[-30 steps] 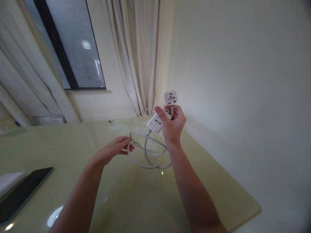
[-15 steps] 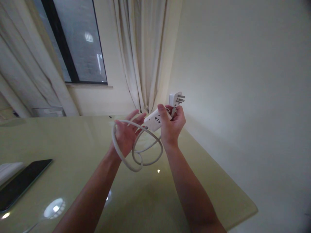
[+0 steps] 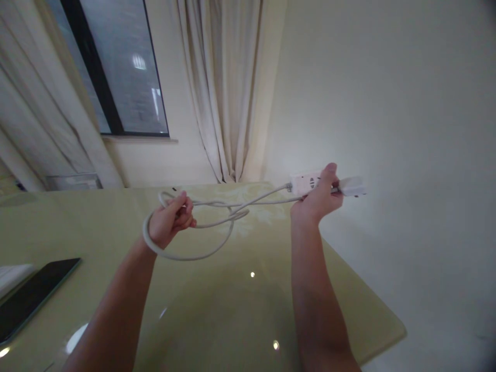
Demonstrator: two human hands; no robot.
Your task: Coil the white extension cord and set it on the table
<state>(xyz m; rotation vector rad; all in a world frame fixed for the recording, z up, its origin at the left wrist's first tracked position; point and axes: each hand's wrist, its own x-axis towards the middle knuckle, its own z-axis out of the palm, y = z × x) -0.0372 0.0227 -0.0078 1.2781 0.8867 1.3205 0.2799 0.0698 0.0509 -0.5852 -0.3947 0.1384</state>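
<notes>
A white power strip (image 3: 304, 184) is gripped by my right hand (image 3: 320, 196) on the right, above the far part of the table. The plug (image 3: 352, 186) sticks out past that hand's right side, blurred by motion. Looped grey-white cable (image 3: 213, 255) runs leftward from the strip. My left hand (image 3: 171, 217) is closed on the cable, and one loop hangs around its wrist. Between the two hands the strands stretch nearly straight and cross each other. Part of the strip is hidden behind my right thumb and fingers.
The glossy yellow-green table (image 3: 232, 315) lies below both arms. At its left sits a dark flat device (image 3: 36, 297) beside a white object (image 3: 13, 276). A pale wall (image 3: 406, 181) borders the right side. Curtains (image 3: 228, 93) and a window (image 3: 116, 67) stand behind.
My hands have moved apart, the right one rightward with the power strip and plug, the left one leftward. My left hand has closed on the cable, and its loops have stretched out.
</notes>
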